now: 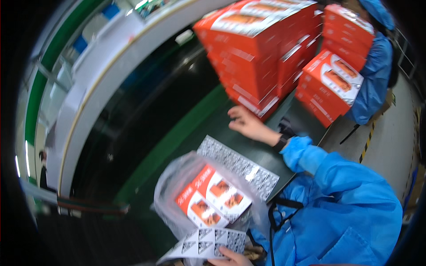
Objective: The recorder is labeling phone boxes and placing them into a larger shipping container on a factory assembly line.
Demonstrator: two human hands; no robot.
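A right hand rests flat and open on the dark table by stacked red cartons, while the left hand – at the near edge – pinches a patterned label sheet below bagged red boxes.

A tall stack of red-orange boxes with white picture panels stands at the far end of the counter. To its right, a second stack of the same boxes is carried against a blue sleeve. Near the lower edge, a red and white box sits inside a clear plastic bag. A sheet of black-and-white code labels lies flat just behind it; another label sheet lies below.
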